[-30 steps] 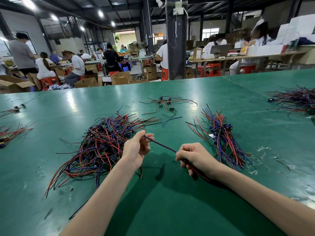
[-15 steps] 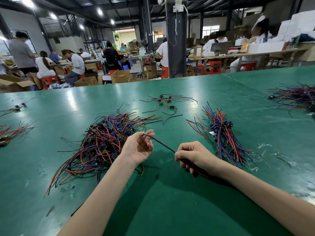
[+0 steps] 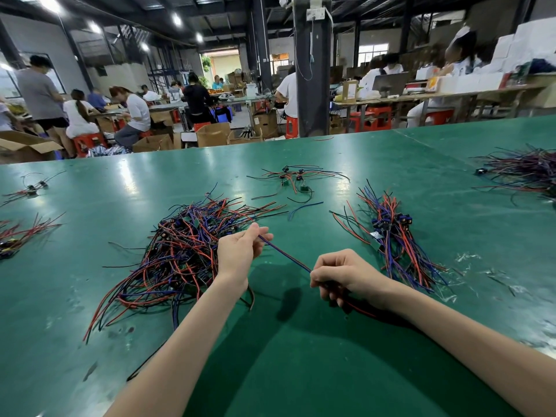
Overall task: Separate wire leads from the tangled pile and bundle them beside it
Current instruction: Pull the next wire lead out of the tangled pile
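My left hand [image 3: 237, 251] is at the right edge of the tangled pile [image 3: 180, 254]. Its thumb and first fingers are bent and pinch one end of a thin wire [image 3: 285, 255]. The wire looks blue and red. It runs in a straight line down to my right hand [image 3: 346, 275]. That hand is curled like a fist and grips the other end. A red bit and a dark bit stick out under the right hand, by the wrist. The two hands are near each other, low over the green desk [image 3: 301, 371], with the wire between them.

The tangled pile is a mess of red, blue and black wires. It lies on the desk to the left of my left hand, and my left wrist is over its edge.

The bundle [image 3: 397, 245] lies on the desk to the right of my right hand, not touching it. Its wires mostly point the same way, with small dark plugs near the far end.

Farther back lies a small bunch of loose wires [image 3: 294, 179]. I see more wires [image 3: 523, 170] at the far right of the desk.
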`<act>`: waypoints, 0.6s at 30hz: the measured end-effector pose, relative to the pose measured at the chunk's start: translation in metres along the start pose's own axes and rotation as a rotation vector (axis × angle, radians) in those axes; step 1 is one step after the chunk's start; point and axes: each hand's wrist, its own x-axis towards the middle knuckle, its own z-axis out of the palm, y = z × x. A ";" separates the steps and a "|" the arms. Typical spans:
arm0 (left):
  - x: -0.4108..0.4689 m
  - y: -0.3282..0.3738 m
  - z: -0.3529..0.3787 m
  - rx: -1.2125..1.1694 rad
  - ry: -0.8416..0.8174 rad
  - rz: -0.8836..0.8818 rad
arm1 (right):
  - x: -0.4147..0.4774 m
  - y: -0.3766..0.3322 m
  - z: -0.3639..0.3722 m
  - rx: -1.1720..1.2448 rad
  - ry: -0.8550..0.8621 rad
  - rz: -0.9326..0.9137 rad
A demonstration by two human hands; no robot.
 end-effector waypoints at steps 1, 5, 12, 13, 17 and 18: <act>0.001 -0.002 -0.001 0.077 0.004 0.074 | 0.000 0.000 0.000 0.002 -0.004 0.001; 0.003 -0.010 -0.009 0.725 0.092 0.748 | -0.002 -0.001 -0.001 -0.004 -0.019 0.005; 0.000 -0.009 -0.008 0.606 0.055 0.564 | -0.002 -0.002 -0.002 -0.014 -0.012 0.009; -0.002 -0.007 -0.006 0.434 0.030 0.415 | -0.002 -0.002 -0.001 -0.017 -0.009 0.011; -0.005 0.002 -0.001 -0.042 -0.059 -0.002 | -0.002 -0.005 0.000 -0.023 -0.008 0.017; -0.005 0.005 -0.001 -0.108 -0.077 -0.077 | -0.003 -0.005 -0.001 -0.022 -0.009 0.018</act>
